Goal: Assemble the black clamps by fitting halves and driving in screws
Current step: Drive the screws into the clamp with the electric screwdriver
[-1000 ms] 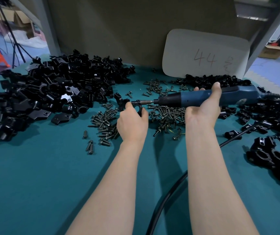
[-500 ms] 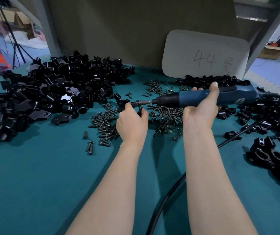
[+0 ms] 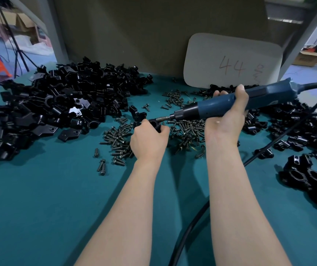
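I look down from the head camera onto a teal bench (image 3: 38, 208). Near the middle, the left hand (image 3: 148, 139) has its fingers (image 3: 164, 129) curled tight round a black clamp (image 3: 154, 123), holding it low beside a scatter of screws (image 3: 186, 129); most of the clamp is hidden by the hand.

The right hand (image 3: 224, 120) grasps a blue electric screwdriver (image 3: 265, 94), palm under the barrel and thumb laid over the top. The tool slants down to the left, and its metal bit (image 3: 163, 118) meets the upper side of the clamp. I cannot tell whether a screw sits under the tip.

A black cable (image 3: 188, 233) leaves the rear of the tool, loops to the right and runs back across the bench between the forearms.

To the left lies a large heap of loose clamp halves (image 3: 58, 104). To the right lie assembled clamps (image 3: 307, 175). A pale card (image 3: 230, 62) marked "44" leans against the back wall behind the screwdriver.
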